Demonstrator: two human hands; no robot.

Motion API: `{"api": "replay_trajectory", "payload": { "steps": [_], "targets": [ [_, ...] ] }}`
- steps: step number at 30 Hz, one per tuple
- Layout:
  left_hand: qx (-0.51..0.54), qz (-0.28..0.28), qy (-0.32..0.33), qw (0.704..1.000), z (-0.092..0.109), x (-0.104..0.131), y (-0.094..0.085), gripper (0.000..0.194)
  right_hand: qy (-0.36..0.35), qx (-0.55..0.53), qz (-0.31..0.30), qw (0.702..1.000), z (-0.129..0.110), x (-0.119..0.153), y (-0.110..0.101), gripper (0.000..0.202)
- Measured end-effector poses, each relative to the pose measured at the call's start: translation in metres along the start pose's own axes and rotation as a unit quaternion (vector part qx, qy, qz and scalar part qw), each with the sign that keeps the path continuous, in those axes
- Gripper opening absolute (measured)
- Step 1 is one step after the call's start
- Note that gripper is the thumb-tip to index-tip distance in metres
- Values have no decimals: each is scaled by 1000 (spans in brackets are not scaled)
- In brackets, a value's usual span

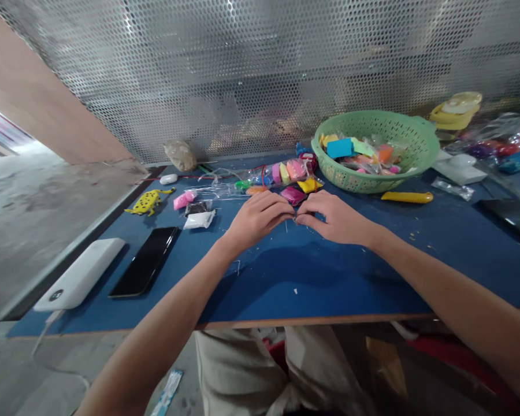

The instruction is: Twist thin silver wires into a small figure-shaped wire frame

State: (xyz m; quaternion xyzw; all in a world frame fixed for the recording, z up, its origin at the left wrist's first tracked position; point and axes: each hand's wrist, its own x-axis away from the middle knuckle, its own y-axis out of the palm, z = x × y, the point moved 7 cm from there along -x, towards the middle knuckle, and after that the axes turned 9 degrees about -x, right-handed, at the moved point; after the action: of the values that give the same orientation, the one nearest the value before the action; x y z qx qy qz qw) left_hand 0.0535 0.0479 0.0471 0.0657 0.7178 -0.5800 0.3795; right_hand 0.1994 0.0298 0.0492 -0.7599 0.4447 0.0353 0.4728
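While holding left hand (257, 215) and right hand (337, 216) close together over blue surface (260, 294), presumably for steadiness, find magenta packet (293, 195) just beyond, probably for easy reach; cannot tell either grip's closure or contents.

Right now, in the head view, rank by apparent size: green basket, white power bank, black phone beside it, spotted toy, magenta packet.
1. Green basket
2. White power bank and black phone: too alike to rank
3. Spotted toy
4. Magenta packet
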Motion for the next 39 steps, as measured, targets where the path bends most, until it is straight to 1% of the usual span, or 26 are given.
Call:
{"api": "replay_trajectory", "payload": {
  "steps": [4,8,10,13,17,21,22,24,26,29,32,35,37,39],
  "targets": [
    [-19,10,6,1000,1,1,-4,15,-19,-26,-26,999,-2,1,0,17],
    [-36,13,25,999,5,1,-7,18,-35,-36,-35,998,-3,1,1,18],
    [-38,9,38,998,8,2,-8,23,-23,-60,-33,997,-2,1,0,21],
    [-18,5,40,999,9,4,-10,30,16,-131,-46,990,1,1,-1,25],
    [28,-1,8,1000,7,7,-12,29,66,-207,-99,971,3,3,3,30],
    [71,2,-19,997,9,8,-16,22,78,-261,-144,951,4,4,9,33],
    [72,5,-17,997,11,8,-17,22,78,-272,-153,947,4,5,11,34],
    [58,14,11,998,17,7,-20,25,77,-287,-169,940,5,5,14,35],
    [26,32,63,997,25,6,-23,30,79,-288,-177,938,5,6,15,36],
    [-18,69,116,991,34,6,-26,31,72,-257,-165,950,3,5,13,35],
    [-35,87,129,987,36,6,-26,27,42,-205,-133,969,-3,3,5,33],
    [-35,90,132,987,38,7,-26,25,-10,-149,-100,984,-10,1,-2,29],
    [-37,87,130,987,39,7,-27,25,-42,-112,-83,989,-13,1,-6,25],
    [-44,83,133,987,40,8,-28,26,-57,-96,-73,991,-14,1,-7,23]
  ]
}}
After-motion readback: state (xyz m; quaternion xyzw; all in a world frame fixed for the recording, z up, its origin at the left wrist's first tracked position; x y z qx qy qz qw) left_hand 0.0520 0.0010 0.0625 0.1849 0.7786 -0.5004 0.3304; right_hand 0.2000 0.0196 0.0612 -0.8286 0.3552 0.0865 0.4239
